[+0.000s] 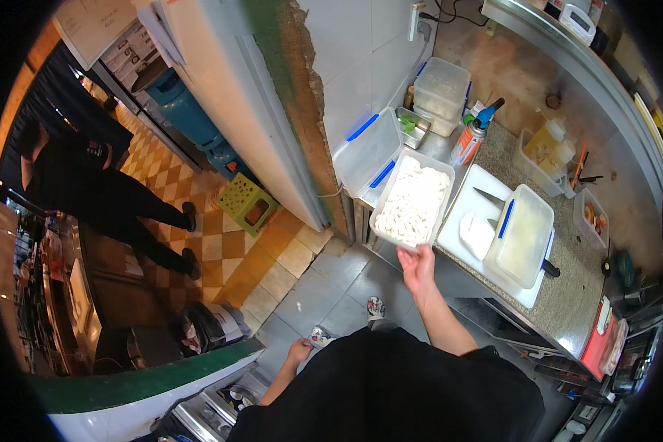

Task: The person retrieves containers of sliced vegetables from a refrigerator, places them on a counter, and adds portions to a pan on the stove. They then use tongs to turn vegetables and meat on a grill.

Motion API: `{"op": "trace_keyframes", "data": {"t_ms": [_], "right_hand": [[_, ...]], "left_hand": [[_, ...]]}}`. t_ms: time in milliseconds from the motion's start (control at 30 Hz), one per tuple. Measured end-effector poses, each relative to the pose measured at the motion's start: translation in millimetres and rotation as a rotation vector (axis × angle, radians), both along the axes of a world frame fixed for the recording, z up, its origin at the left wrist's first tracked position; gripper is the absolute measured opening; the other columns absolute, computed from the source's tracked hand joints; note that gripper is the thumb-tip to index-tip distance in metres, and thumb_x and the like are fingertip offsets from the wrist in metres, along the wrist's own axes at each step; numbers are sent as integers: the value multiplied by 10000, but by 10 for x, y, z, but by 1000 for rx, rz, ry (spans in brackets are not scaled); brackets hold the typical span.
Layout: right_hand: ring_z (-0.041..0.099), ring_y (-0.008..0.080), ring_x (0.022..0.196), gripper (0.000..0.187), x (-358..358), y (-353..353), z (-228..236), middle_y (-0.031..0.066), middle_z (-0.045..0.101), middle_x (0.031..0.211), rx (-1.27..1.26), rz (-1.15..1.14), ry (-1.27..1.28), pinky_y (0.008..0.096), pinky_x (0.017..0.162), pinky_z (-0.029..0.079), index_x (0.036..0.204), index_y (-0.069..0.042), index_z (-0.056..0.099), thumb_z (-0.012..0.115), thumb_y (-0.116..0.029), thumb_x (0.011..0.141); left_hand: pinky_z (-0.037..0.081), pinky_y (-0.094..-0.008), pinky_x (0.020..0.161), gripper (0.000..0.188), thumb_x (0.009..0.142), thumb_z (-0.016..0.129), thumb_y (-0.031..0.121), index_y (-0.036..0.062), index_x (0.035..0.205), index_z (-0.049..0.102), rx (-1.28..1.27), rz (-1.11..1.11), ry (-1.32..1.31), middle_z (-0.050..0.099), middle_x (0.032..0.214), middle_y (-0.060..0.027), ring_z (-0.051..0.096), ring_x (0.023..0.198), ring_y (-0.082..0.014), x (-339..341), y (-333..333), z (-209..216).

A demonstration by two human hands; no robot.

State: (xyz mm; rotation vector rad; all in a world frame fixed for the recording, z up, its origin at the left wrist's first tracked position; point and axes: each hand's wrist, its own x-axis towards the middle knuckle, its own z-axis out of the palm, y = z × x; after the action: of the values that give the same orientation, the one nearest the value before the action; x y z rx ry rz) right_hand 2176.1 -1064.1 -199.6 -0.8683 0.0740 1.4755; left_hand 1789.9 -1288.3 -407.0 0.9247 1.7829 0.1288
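A clear plastic container (pixel 376 223) full of white pieces (pixel 418 193) sits at the left end of the counter, its near end reaching the edge. My right hand (pixel 418 267) grips that near end, with the fingers at its rim and underside. Beside it, a lid with blue clips (pixel 372 151) leans against the wall. My left hand (pixel 300 351) hangs low on the left, fingers curled, with nothing visible in it. On a white cutting board (pixel 460 239) lie a knife (pixel 488 196), a white block (pixel 476 234) and a closed container with pale contents (pixel 524 236).
Behind stand stacked containers (pixel 440 88), a small metal tray (pixel 414 129) with something green, and a blow torch (pixel 470 140). Bottles in a bin (pixel 544 156) are farther right. A green stool (pixel 247 202) stands on the floor left, beyond the fridge. Another person (pixel 88 177) stands far left.
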Motion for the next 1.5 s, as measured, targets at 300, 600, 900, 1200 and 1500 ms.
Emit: {"op": "trace_keyframes", "data": {"t_ms": [300,600,900,1200,1500], "right_hand": [[402,247,1249,694,-17,-1041,217,127,435,1333,278,534,-253,355,1046,295,1357,7,288,594,-141,751],[418,302,1228,781,-1197,-532,943,193,435,1311,934,1250,-1317,359,1030,320,1358,-18,311,693,-318,746],[282,477,1288,1060,-3549,-1961,1469,301,196,1429,2399,1605,-1574,482,1008,354,1409,-102,271,818,-413,556],[248,481,1302,1057,-4549,-3931,1458,295,181,1436,2798,1902,-1222,476,1000,365,1405,-97,274,819,-312,525],[260,487,1290,1002,-4713,-4203,1440,298,216,1413,2809,1821,-1227,466,955,407,1367,-86,328,809,-270,508]], "left_hand": [[396,-320,889,693,822,622,317,74,1383,295,388,347,-1086,507,1271,-99,492,1133,-179,1138,1342,2074],[454,-400,946,679,717,572,125,-22,1308,269,1055,996,-940,452,1260,-225,516,1132,-319,624,239,2745],[464,-348,898,607,759,552,52,0,1302,287,1262,1483,-556,530,1159,-180,557,1037,-236,146,-1617,2684],[392,-392,986,567,783,462,78,-7,1316,287,1508,1806,-534,439,1269,-181,467,1172,-270,-152,-3350,2786],[362,-378,1009,580,776,484,50,-12,1317,283,1498,1787,-507,428,1289,-163,450,1183,-254,-258,-3606,2741]]}}
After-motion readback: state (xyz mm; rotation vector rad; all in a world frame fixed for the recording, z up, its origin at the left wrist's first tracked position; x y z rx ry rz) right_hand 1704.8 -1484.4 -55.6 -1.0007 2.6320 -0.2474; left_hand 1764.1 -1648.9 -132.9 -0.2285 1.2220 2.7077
